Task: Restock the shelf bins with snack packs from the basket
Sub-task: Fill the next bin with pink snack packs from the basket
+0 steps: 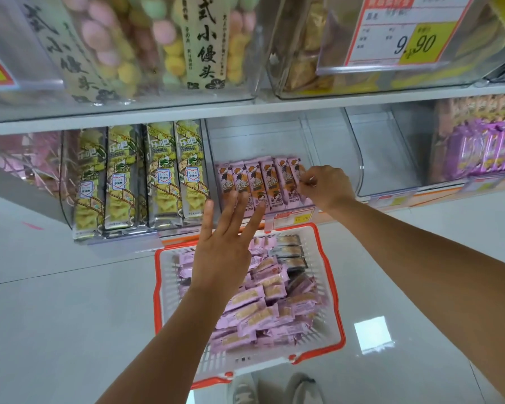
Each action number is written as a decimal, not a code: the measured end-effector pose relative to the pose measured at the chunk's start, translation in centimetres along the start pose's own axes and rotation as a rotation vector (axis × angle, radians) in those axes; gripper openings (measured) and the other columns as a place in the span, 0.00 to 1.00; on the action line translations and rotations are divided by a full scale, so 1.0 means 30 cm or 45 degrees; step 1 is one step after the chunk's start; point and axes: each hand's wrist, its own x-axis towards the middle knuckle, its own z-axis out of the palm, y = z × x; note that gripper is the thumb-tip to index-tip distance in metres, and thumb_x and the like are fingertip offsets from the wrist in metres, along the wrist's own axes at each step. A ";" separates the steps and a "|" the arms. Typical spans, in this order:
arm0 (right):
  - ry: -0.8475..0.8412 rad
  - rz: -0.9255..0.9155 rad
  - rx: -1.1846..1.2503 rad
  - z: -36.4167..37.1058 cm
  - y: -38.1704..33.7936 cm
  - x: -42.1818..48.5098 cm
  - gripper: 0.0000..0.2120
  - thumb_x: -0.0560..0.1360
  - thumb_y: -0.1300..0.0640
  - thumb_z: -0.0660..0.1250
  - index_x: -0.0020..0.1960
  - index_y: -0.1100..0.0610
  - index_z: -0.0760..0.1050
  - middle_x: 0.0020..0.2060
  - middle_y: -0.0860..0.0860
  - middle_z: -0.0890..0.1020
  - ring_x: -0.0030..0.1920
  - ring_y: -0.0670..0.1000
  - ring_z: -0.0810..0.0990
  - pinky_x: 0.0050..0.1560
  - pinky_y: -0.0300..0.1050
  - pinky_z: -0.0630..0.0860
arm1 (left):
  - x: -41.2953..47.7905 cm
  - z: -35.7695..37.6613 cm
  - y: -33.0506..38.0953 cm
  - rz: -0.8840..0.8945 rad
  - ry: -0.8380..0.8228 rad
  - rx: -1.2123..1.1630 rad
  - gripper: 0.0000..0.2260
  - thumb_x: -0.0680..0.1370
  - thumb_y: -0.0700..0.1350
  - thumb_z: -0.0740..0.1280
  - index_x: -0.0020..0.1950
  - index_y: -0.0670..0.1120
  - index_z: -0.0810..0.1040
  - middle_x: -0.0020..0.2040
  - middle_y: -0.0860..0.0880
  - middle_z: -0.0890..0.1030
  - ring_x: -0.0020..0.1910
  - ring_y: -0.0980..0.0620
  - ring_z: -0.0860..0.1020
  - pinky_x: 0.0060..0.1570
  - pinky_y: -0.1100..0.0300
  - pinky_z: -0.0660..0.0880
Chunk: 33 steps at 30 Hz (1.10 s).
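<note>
The left grip (pixel 219 252), a bare hand, is held apart: its fingers are straight and spread, and nothing is held in it. Its fingertips (pixel 261 207) are seen over the lower ends of the pink snack packs (pixel 257 182) at the front edge of the middle bin (pixel 274 138); whether they actually touch cannot be told. The right grip (pixel 324 188) is clamped on the rightmost pack (pixel 293 176), whose right edge is pinched between curled fingers and thumb.

6 of these pink packs are stood in 1 row along the front edge of the clear middle bin on the lower shelf (pixel 391 199), leaning slightly back, side against side. The rear of that bin is seen bare behind them.

The basket (pixel 337 301), white with an orange rim, is set on the floor (pixel 56 316) directly below the shelf's front edge. It is filled with loose pink packs (pixel 260 310), with a few darker packs (pixel 292 252) gathered toward its far right corner.

In the bin to the left, 4 tall yellow-green packs (pixel 140 176) are stood upright. In the bin at the right end of the shelf, purple packs (pixel 484 153) are lined up. On the shelf above, a red-framed price tag (pixel 403 33) reading 9.90 is fixed to a bin front. A pair of shoes (pixel 274 389) is visible just beyond the basket's near edge.
</note>
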 end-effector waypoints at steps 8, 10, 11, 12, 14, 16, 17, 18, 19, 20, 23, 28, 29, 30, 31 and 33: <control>-0.057 -0.030 0.051 -0.012 -0.011 -0.031 0.16 0.82 0.52 0.57 0.56 0.60 0.81 0.55 0.57 0.82 0.54 0.56 0.80 0.54 0.47 0.76 | -0.002 -0.001 -0.001 -0.006 0.026 -0.039 0.40 0.72 0.44 0.71 0.80 0.50 0.55 0.80 0.44 0.57 0.80 0.44 0.52 0.75 0.42 0.32; -0.065 -0.049 0.087 -0.005 -0.009 -0.039 0.15 0.82 0.52 0.58 0.58 0.58 0.79 0.57 0.55 0.81 0.56 0.55 0.78 0.54 0.44 0.74 | -0.005 -0.005 0.000 -0.007 -0.001 -0.048 0.40 0.74 0.45 0.70 0.81 0.50 0.51 0.80 0.44 0.55 0.80 0.44 0.49 0.74 0.41 0.32; -0.074 -0.056 0.094 0.000 -0.005 -0.040 0.14 0.82 0.52 0.58 0.58 0.57 0.79 0.58 0.55 0.81 0.56 0.54 0.78 0.54 0.44 0.73 | -0.007 -0.005 0.000 -0.006 -0.008 -0.052 0.41 0.74 0.45 0.70 0.81 0.51 0.49 0.80 0.44 0.53 0.80 0.45 0.48 0.74 0.41 0.32; -0.083 -0.056 0.102 0.004 -0.001 -0.039 0.14 0.82 0.52 0.59 0.58 0.57 0.79 0.58 0.54 0.81 0.56 0.54 0.78 0.54 0.44 0.73 | -0.007 -0.003 0.001 -0.002 -0.002 -0.054 0.41 0.74 0.45 0.70 0.81 0.51 0.48 0.81 0.44 0.53 0.80 0.45 0.47 0.75 0.41 0.32; -0.088 -0.051 0.120 0.004 0.002 -0.039 0.13 0.81 0.52 0.59 0.59 0.56 0.79 0.57 0.54 0.80 0.56 0.54 0.78 0.54 0.44 0.73 | -0.004 0.001 0.000 0.007 0.032 -0.073 0.43 0.72 0.44 0.72 0.81 0.50 0.51 0.80 0.44 0.57 0.80 0.44 0.51 0.75 0.41 0.35; -0.072 -0.050 0.131 0.003 -0.002 -0.040 0.13 0.82 0.52 0.59 0.59 0.57 0.78 0.57 0.55 0.80 0.55 0.54 0.78 0.52 0.43 0.72 | 0.000 0.006 -0.001 0.014 0.075 -0.112 0.44 0.69 0.42 0.75 0.80 0.49 0.56 0.79 0.43 0.61 0.79 0.44 0.55 0.76 0.41 0.38; -0.056 -0.052 0.136 0.005 -0.003 -0.041 0.14 0.82 0.52 0.59 0.59 0.57 0.78 0.56 0.55 0.80 0.55 0.54 0.78 0.51 0.43 0.72 | 0.000 0.007 -0.001 0.016 0.081 -0.123 0.44 0.68 0.42 0.76 0.80 0.49 0.57 0.78 0.43 0.62 0.79 0.44 0.56 0.76 0.41 0.38; -0.042 -0.054 0.140 0.007 -0.004 -0.042 0.14 0.82 0.52 0.58 0.59 0.57 0.78 0.56 0.55 0.80 0.55 0.54 0.78 0.50 0.42 0.72 | 0.000 0.008 -0.002 0.016 0.078 -0.126 0.45 0.68 0.43 0.76 0.80 0.49 0.56 0.78 0.43 0.61 0.79 0.44 0.56 0.76 0.41 0.38; -0.031 -0.054 0.141 0.009 -0.004 -0.043 0.14 0.82 0.51 0.58 0.59 0.56 0.78 0.57 0.55 0.80 0.55 0.54 0.78 0.50 0.41 0.71 | -0.001 0.010 -0.002 0.014 0.072 -0.120 0.46 0.69 0.43 0.76 0.80 0.50 0.53 0.79 0.43 0.60 0.79 0.44 0.54 0.76 0.41 0.37; -0.025 -0.052 0.144 0.011 -0.004 -0.043 0.14 0.82 0.51 0.58 0.60 0.56 0.78 0.57 0.55 0.80 0.55 0.54 0.78 0.50 0.41 0.71 | -0.002 0.011 -0.001 0.013 0.066 -0.111 0.47 0.69 0.44 0.76 0.81 0.50 0.51 0.80 0.43 0.58 0.80 0.44 0.53 0.76 0.41 0.35; -0.016 -0.063 0.162 0.013 -0.002 -0.045 0.14 0.82 0.52 0.58 0.60 0.57 0.78 0.57 0.54 0.80 0.55 0.53 0.78 0.50 0.41 0.71 | -0.001 0.020 -0.001 0.018 0.080 -0.134 0.47 0.68 0.42 0.77 0.80 0.50 0.52 0.79 0.43 0.59 0.79 0.44 0.54 0.76 0.41 0.36; 0.007 -0.089 0.239 0.006 -0.002 -0.053 0.13 0.82 0.53 0.59 0.60 0.57 0.77 0.59 0.55 0.80 0.57 0.53 0.79 0.54 0.43 0.74 | -0.001 0.019 -0.003 0.021 0.088 -0.176 0.48 0.67 0.42 0.78 0.80 0.50 0.53 0.79 0.43 0.61 0.79 0.46 0.53 0.76 0.41 0.37; 0.010 -0.089 0.242 0.005 -0.002 -0.053 0.13 0.82 0.53 0.59 0.60 0.57 0.77 0.59 0.55 0.80 0.57 0.53 0.79 0.55 0.43 0.74 | -0.001 0.018 -0.004 0.023 0.087 -0.181 0.48 0.67 0.42 0.78 0.80 0.50 0.53 0.79 0.43 0.61 0.79 0.46 0.53 0.76 0.41 0.37; 0.012 -0.086 0.243 0.006 -0.003 -0.053 0.13 0.82 0.53 0.59 0.60 0.57 0.77 0.59 0.55 0.80 0.57 0.53 0.79 0.55 0.44 0.74 | 0.000 0.017 -0.004 0.024 0.091 -0.184 0.48 0.66 0.42 0.78 0.80 0.50 0.54 0.79 0.43 0.61 0.79 0.46 0.53 0.76 0.41 0.38; 0.015 -0.083 0.245 0.007 -0.004 -0.052 0.13 0.82 0.53 0.59 0.60 0.57 0.77 0.59 0.55 0.80 0.57 0.53 0.78 0.55 0.44 0.74 | 0.000 0.016 -0.004 0.022 0.097 -0.186 0.48 0.66 0.42 0.78 0.80 0.50 0.54 0.78 0.43 0.62 0.79 0.46 0.54 0.76 0.41 0.38; 0.023 -0.077 0.256 0.009 -0.004 -0.049 0.13 0.82 0.53 0.60 0.60 0.57 0.77 0.59 0.55 0.80 0.57 0.53 0.78 0.56 0.45 0.75 | 0.001 0.016 -0.003 0.023 0.101 -0.190 0.48 0.66 0.41 0.78 0.79 0.50 0.54 0.78 0.43 0.62 0.79 0.45 0.54 0.76 0.42 0.37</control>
